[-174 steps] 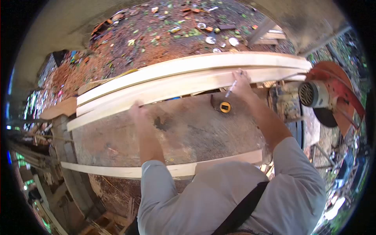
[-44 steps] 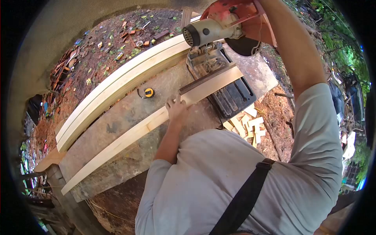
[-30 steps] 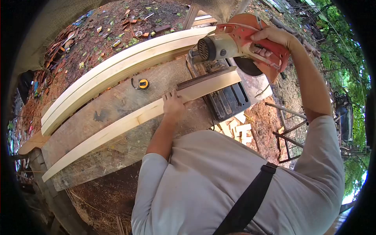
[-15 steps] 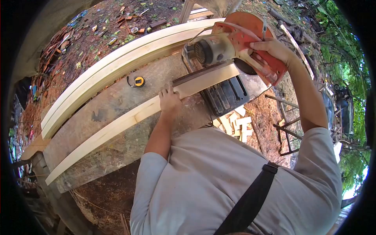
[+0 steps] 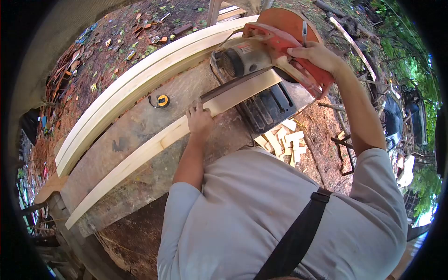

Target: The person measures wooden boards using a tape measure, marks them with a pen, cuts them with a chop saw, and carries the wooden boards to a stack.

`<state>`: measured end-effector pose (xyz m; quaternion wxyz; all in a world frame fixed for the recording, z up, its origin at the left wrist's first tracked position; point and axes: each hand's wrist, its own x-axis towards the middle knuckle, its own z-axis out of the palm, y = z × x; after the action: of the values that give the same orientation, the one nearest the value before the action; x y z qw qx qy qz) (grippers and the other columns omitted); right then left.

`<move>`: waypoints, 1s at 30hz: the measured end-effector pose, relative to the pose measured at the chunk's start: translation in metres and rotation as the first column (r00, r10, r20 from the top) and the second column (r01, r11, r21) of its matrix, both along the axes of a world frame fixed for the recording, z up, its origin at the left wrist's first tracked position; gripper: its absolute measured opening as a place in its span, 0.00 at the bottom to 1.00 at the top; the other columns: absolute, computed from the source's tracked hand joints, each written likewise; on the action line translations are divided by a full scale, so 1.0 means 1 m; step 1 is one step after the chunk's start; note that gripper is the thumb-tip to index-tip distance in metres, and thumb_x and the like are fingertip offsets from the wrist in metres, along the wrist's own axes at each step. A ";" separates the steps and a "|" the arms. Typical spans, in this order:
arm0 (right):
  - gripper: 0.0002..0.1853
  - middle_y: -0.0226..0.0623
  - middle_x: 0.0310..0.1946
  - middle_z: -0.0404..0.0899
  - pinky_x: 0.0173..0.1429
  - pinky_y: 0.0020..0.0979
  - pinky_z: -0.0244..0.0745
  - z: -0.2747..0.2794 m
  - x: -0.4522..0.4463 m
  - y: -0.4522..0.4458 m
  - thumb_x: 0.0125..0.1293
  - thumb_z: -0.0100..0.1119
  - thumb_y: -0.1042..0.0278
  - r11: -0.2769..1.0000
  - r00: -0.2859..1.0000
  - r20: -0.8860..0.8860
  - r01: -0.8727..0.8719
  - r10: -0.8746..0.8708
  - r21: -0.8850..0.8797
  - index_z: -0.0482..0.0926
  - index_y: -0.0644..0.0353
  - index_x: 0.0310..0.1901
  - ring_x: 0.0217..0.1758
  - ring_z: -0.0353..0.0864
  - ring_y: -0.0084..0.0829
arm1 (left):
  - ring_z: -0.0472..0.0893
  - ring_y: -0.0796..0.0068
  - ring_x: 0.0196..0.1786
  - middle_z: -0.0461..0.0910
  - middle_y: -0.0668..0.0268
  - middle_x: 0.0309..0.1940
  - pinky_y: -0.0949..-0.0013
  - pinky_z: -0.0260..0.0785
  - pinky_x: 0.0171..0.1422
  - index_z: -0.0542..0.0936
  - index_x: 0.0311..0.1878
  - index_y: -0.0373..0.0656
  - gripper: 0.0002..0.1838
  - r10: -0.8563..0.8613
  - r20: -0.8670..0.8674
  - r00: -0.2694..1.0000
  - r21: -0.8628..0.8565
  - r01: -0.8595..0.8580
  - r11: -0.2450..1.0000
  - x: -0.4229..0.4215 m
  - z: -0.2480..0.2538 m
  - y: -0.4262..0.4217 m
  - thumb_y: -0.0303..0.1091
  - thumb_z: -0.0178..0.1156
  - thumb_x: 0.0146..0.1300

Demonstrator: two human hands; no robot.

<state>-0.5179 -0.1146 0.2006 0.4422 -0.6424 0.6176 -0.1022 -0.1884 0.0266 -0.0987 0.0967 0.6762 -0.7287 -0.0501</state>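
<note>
A long pale board point(image 5: 135, 163) lies across the worktable point(image 5: 135, 126), its right part on the black base point(image 5: 268, 114) of a chop saw, along a dark fence. My left hand point(image 5: 199, 120) grips the board left of the saw, fingers over its far edge. My right hand point(image 5: 317, 57) is closed around the red handle of the saw point(image 5: 291, 51), with a pen-like marker point(image 5: 304, 32) upright at the fingers. The saw head is low over the board's right end. Its guard hides most of the blade.
Further boards point(image 5: 140, 77) lie side by side along the table's far edge. A yellow and black tape measure point(image 5: 162, 100) rests on the table. Small wood offcuts point(image 5: 284, 142) lie on the ground beyond the saw base. Metal bars point(image 5: 344, 144) stand at the right.
Earlier both hands were at the far boards, the right with a marker. Now the near board lies on the saw base, and the saw head has come down towards it with my right hand on its handle.
</note>
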 end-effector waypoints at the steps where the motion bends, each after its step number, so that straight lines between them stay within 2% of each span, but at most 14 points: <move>1: 0.25 0.35 0.36 0.85 0.39 0.29 0.78 0.000 0.000 0.000 0.65 0.65 0.48 0.999 1.000 -0.022 -0.018 0.018 0.029 0.82 0.65 0.50 0.34 0.83 0.26 | 0.68 0.41 0.65 0.74 0.51 0.64 0.42 0.56 0.71 0.88 0.44 0.38 0.35 0.005 0.002 1.000 0.003 -0.005 1.000 0.000 0.000 0.001 0.67 0.59 0.61; 7: 0.23 0.31 0.32 0.83 0.37 0.29 0.76 -0.002 0.001 0.015 0.67 0.64 0.49 0.998 0.999 0.040 0.001 -0.003 0.056 0.82 0.64 0.50 0.30 0.81 0.24 | 0.68 0.42 0.66 0.73 0.50 0.63 0.42 0.56 0.71 0.88 0.43 0.37 0.35 0.000 -0.020 1.000 0.030 0.001 1.000 0.000 -0.001 0.000 0.66 0.60 0.60; 9: 0.23 0.30 0.32 0.82 0.37 0.28 0.75 -0.007 0.001 0.018 0.67 0.64 0.49 0.999 0.997 0.072 0.017 -0.019 0.033 0.82 0.64 0.49 0.30 0.80 0.23 | 0.68 0.43 0.65 0.72 0.48 0.64 0.43 0.56 0.71 0.88 0.42 0.37 0.34 0.000 0.036 0.999 -0.074 0.002 0.997 -0.001 0.000 0.001 0.66 0.61 0.60; 10: 0.23 0.29 0.31 0.81 0.37 0.28 0.74 -0.008 0.001 0.020 0.67 0.64 0.49 1.000 0.994 0.103 0.029 -0.029 0.008 0.82 0.64 0.49 0.29 0.79 0.23 | 0.68 0.43 0.65 0.72 0.48 0.64 0.43 0.56 0.71 0.88 0.42 0.37 0.34 -0.004 0.037 0.999 -0.073 0.007 0.997 -0.001 0.000 0.001 0.66 0.61 0.60; 14: 0.23 0.29 0.32 0.81 0.38 0.26 0.74 -0.009 -0.001 0.023 0.67 0.64 0.48 0.999 0.999 0.037 0.005 -0.006 0.034 0.82 0.64 0.48 0.31 0.79 0.22 | 0.68 0.43 0.65 0.72 0.47 0.64 0.43 0.56 0.71 0.88 0.43 0.37 0.34 -0.014 0.034 0.999 -0.073 0.016 0.997 0.001 -0.005 -0.001 0.65 0.61 0.60; 16: 0.23 0.30 0.33 0.81 0.38 0.26 0.73 -0.019 -0.005 0.026 0.67 0.64 0.48 0.999 0.998 0.064 0.001 0.002 -0.054 0.82 0.64 0.47 0.33 0.79 0.21 | 0.69 0.44 0.64 0.72 0.48 0.64 0.43 0.56 0.71 0.88 0.43 0.37 0.34 -0.012 0.024 1.000 -0.071 0.014 0.997 0.001 -0.005 0.000 0.65 0.61 0.60; 20: 0.23 0.29 0.33 0.81 0.39 0.26 0.73 -0.028 -0.010 0.033 0.67 0.65 0.49 0.999 0.997 0.069 0.044 -0.042 -0.026 0.82 0.64 0.47 0.34 0.78 0.21 | 0.69 0.43 0.64 0.75 0.50 0.61 0.43 0.56 0.71 0.88 0.43 0.37 0.34 -0.004 -0.003 1.000 -0.068 0.004 0.998 0.000 0.000 0.001 0.66 0.61 0.60; 22: 0.22 0.29 0.32 0.81 0.39 0.26 0.73 -0.035 -0.013 0.037 0.67 0.65 0.50 0.999 0.989 0.142 0.046 -0.044 -0.010 0.82 0.64 0.47 0.33 0.78 0.21 | 0.69 0.43 0.63 0.75 0.50 0.61 0.43 0.57 0.71 0.88 0.43 0.37 0.35 -0.002 0.000 1.000 -0.082 0.002 0.997 0.000 -0.001 0.002 0.66 0.61 0.59; 26: 0.21 0.29 0.33 0.81 0.40 0.27 0.74 -0.045 -0.016 0.043 0.67 0.66 0.51 0.994 0.982 0.178 0.084 -0.071 -0.068 0.82 0.64 0.47 0.34 0.79 0.21 | 0.69 0.43 0.65 0.73 0.50 0.63 0.43 0.57 0.70 0.88 0.42 0.37 0.33 0.000 -0.035 0.999 -0.072 -0.002 0.997 0.002 -0.005 0.000 0.64 0.62 0.60; 29: 0.21 0.32 0.34 0.83 0.41 0.29 0.76 -0.036 -0.015 0.025 0.66 0.66 0.52 1.000 0.988 0.156 0.023 -0.020 -0.019 0.83 0.64 0.48 0.36 0.80 0.21 | 0.69 0.44 0.67 0.71 0.50 0.66 0.43 0.59 0.70 0.87 0.41 0.39 0.30 -0.024 0.003 1.000 -0.028 0.024 0.999 0.009 -0.019 -0.002 0.62 0.65 0.58; 30: 0.21 0.32 0.34 0.83 0.43 0.28 0.76 -0.019 -0.009 0.012 0.66 0.66 0.56 0.995 0.996 -0.008 -0.092 0.092 -0.025 0.81 0.66 0.50 0.37 0.80 0.22 | 0.69 0.43 0.68 0.70 0.51 0.66 0.43 0.60 0.70 0.87 0.41 0.39 0.29 -0.051 0.035 0.998 -0.004 0.051 0.999 0.013 -0.023 -0.007 0.60 0.67 0.57</move>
<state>-0.5272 -0.1030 0.1816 0.4361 -0.6762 0.5873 -0.0875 -0.1753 0.0192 -0.1220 0.0840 0.6578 -0.7475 -0.0390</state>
